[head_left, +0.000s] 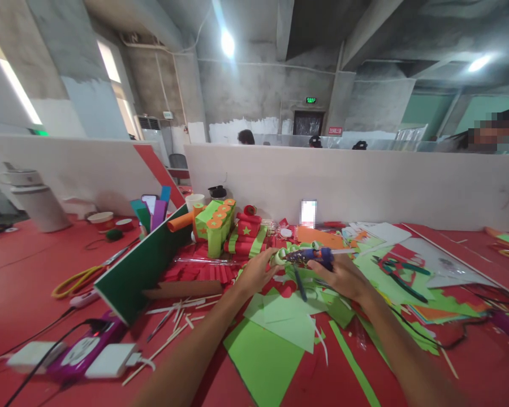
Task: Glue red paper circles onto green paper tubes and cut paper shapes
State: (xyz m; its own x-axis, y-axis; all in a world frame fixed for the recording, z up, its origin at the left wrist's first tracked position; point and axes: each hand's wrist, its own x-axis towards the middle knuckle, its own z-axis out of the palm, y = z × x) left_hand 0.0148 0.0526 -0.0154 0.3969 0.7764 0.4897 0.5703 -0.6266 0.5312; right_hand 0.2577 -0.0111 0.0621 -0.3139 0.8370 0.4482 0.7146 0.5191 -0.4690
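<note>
My left hand (pixel 258 272) pinches a small light-green paper roll (pixel 277 258) above the middle of the table. My right hand (pixel 343 276) is wrapped round a blue hot glue gun (pixel 319 255). Its nozzle points left, close to the paper roll; whether the two touch, I cannot tell. A white glue stick (pixel 343 251) sticks out of the gun's back end. Under my hands lie sheets of green paper (pixel 265 350) and a dark, thin tool (pixel 300 285). Just beyond my left hand stand red-and-green paper rolls with stars (pixel 246 232) and a green paper bundle with orange tops (pixel 215 223).
A green board (pixel 146 263) stands on edge at the left, with yellow-handled scissors (pixel 78 281) beyond it. A purple power strip (pixel 87 350) with chargers sits front left. Green-handled pliers (pixel 401 274) rest on paper at right. A white partition (pixel 365 183) runs behind.
</note>
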